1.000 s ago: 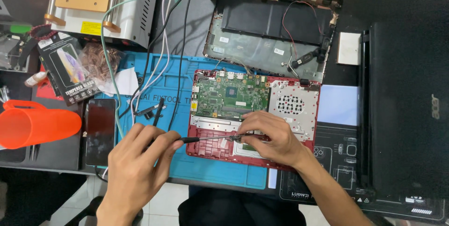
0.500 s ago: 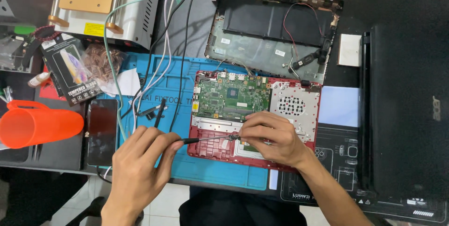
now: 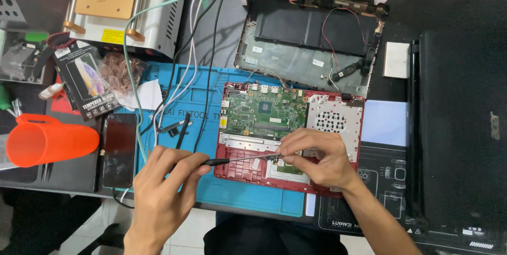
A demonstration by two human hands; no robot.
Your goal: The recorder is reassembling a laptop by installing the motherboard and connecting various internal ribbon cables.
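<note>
Two hands over an opened red laptop base (image 3: 240, 169) on the blue repair mat (image 3: 248, 202). Left hand (image 3: 166, 189): grip clamped on a thin screwdriver (image 3: 240, 159), tip at the right hand's fingertips (image 3: 282, 152). Right hand (image 3: 317, 157): grip pinched together there, steadying the tip below the green motherboard (image 3: 264, 113). Likely working a small screw; steady, light pressure needed.

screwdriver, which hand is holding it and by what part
The left hand grips the screwdriver by its black handle; the right hand pinches the shaft near the tip.
</note>
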